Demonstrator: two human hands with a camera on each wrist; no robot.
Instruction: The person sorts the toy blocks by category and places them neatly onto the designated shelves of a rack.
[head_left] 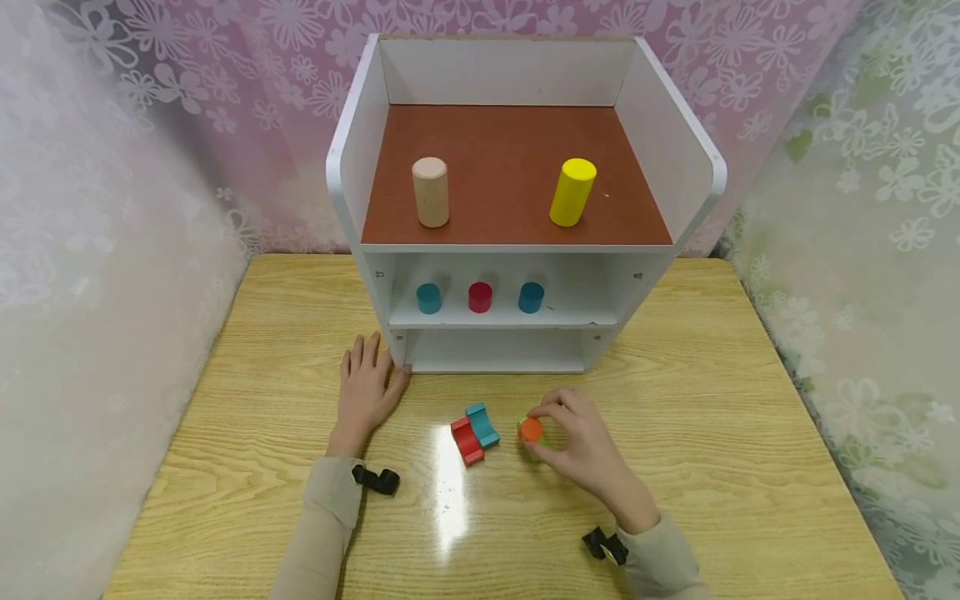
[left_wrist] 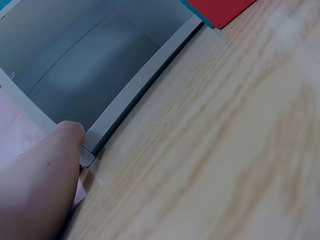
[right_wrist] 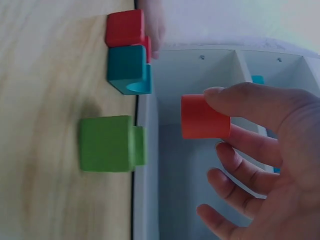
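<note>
Left hand: flat on the table [head_left: 247,417], and the left hand [head_left: 365,397] has its fingers straight, slightly apart, nothing in them, thumb against the near corner of the white shelf unit [head_left: 667,142].
Teal cylinder: up on the middle shelf, the teal cylinder [head_left: 429,299] sits beyond those fingers, to their right.
Wooden cylinder: higher and farther, the wooden cylinder [head_left: 431,193] stands on the brown top.
Blocks: between the two hands, the red block [head_left: 467,440] touches the teal block [head_left: 482,427].
Red cylinder: past those blocks, the red cylinder [head_left: 480,297] is on the middle shelf.
Blue cylinder: the blue cylinder [head_left: 531,298] is there too, ahead of the right fingers.
Green block: below the right fingers, on the table, the green block [right_wrist: 106,144].
Orange cylinder: here's the action! The orange cylinder [right_wrist: 202,117] hangs over the green block, apart from it.
Yellow cylinder: far beyond the right fingers, the yellow cylinder [head_left: 573,193] stands on top.
Right hand: thumb and index finger of the right hand [head_left: 581,437] pinch the orange cylinder.
</note>
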